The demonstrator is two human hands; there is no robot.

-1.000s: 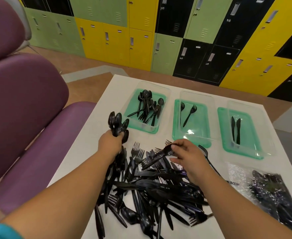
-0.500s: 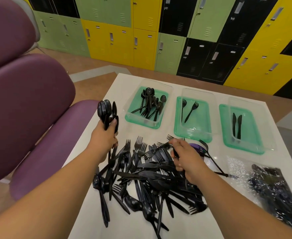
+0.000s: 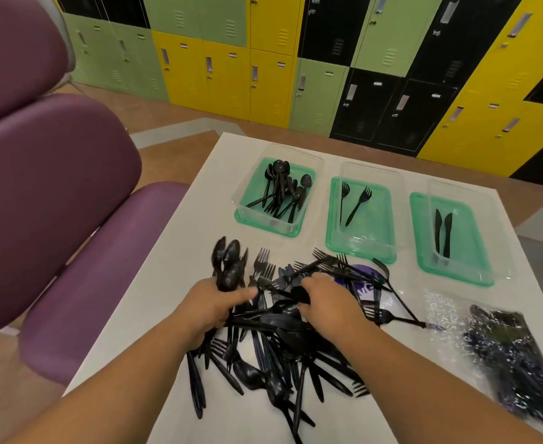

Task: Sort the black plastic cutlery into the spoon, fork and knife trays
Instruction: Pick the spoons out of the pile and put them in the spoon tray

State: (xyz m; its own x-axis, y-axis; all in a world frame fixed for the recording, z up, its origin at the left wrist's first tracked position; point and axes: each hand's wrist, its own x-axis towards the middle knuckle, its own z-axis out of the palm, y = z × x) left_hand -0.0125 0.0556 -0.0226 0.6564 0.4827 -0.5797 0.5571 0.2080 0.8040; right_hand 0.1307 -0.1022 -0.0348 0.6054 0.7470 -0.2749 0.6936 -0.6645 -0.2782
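A heap of black plastic cutlery [image 3: 279, 347] lies on the white table [image 3: 154, 315] in front of me. My left hand [image 3: 212, 302] grips a bunch of spoons [image 3: 228, 264], bowls pointing up, at the heap's left edge. My right hand [image 3: 324, 299] reaches into the heap and pinches a black piece; its kind is hidden. Behind stand three green-bottomed clear trays: the spoon tray [image 3: 247, 216] with several spoons, the fork tray [image 3: 379, 251] with two forks, the knife tray [image 3: 469, 274] with two knives.
A clear plastic bag [image 3: 501, 347] with more black cutlery lies at the table's right. Purple padded chairs [image 3: 55, 203] stand close on the left. Coloured lockers [image 3: 296, 59] line the far wall. A purple sticker [image 3: 364, 277] shows under the heap.
My left hand, which had lifted the spoon bunch out to the left, has come back down to the heap's edge. My right hand has shifted deeper into the heap's middle.
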